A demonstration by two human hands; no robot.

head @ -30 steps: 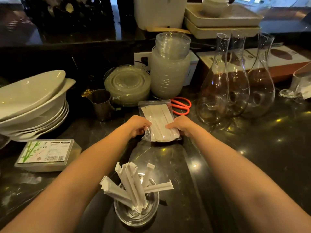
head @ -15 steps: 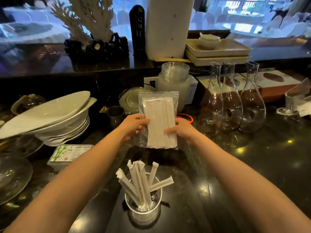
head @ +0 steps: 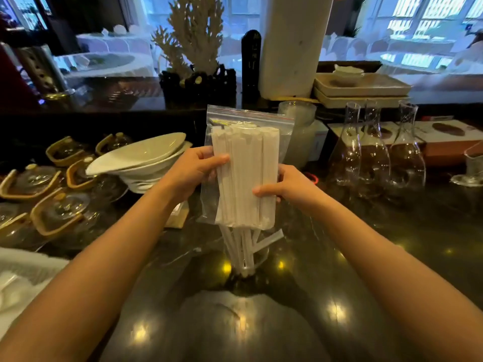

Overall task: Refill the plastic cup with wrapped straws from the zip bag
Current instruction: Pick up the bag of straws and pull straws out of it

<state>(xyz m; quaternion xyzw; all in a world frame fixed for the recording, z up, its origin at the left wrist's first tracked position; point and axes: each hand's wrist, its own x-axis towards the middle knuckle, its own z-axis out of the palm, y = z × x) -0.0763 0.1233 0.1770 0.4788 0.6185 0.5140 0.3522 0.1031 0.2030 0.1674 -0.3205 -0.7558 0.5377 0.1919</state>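
Note:
A clear zip bag (head: pixel 248 142) packed with white wrapped straws is held upright in the air above the dark counter, its zip edge at the top. My left hand (head: pixel 194 169) grips the bag's left side and my right hand (head: pixel 283 186) grips its right side lower down. Directly below the bag stands the clear plastic cup (head: pixel 257 259) with several wrapped straws (head: pixel 243 244) fanning out of it; the bag hides the straws' tops.
Stacked white bowls (head: pixel 146 158) and glass teapots with wooden handles (head: pixel 60 212) sit at the left. Three glass carafes (head: pixel 376 152) stand at the right, a stack of plastic lids (head: pixel 300 131) behind the bag. A white cloth (head: pixel 21 280) lies at the near left.
Both hands lifted the bag off the counter and raised it upright toward me, over the cup. The view tilted upward.

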